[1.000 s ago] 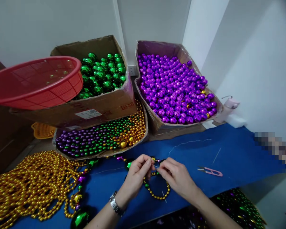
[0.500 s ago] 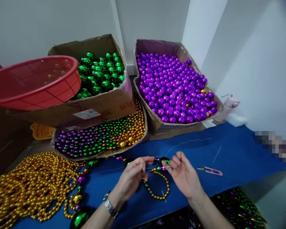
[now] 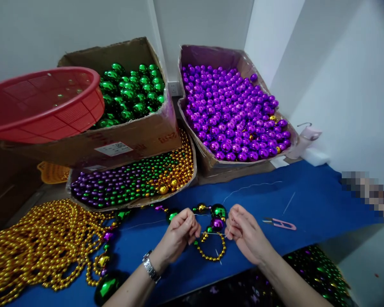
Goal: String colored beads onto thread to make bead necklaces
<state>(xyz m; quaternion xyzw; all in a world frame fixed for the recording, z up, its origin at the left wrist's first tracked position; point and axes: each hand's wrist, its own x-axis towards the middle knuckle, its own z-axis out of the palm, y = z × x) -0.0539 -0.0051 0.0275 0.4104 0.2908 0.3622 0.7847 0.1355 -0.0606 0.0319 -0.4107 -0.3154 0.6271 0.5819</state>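
Note:
Thin pale string (image 3: 213, 233) runs taut between my two hands over the blue cloth. My left hand (image 3: 181, 228), with a metal watch on its wrist, is closed and pinches one end of it. Closed as well, my right hand (image 3: 245, 232) grips the other end. Just beyond and between them lie a big green bead (image 3: 218, 211) and a purple bead (image 3: 216, 223) on the strand. Below the string hangs a loop of small gold beads (image 3: 224, 247). The strand continues left to a large dark green ball (image 3: 108, 286) near my left forearm.
Pink thread snips (image 3: 283, 224) lie right of my right hand. Gold bead strands (image 3: 35, 247) are heaped at the left. Behind stand a box of purple balls (image 3: 208, 164), a box of green balls (image 3: 147, 143) and a red basket (image 3: 92, 106). A blurred patch is at the right edge.
My right hand has gone from spread fingers to a closed grip on the string. Both hands now pull it taut. The green and purple beads between them show more clearly.

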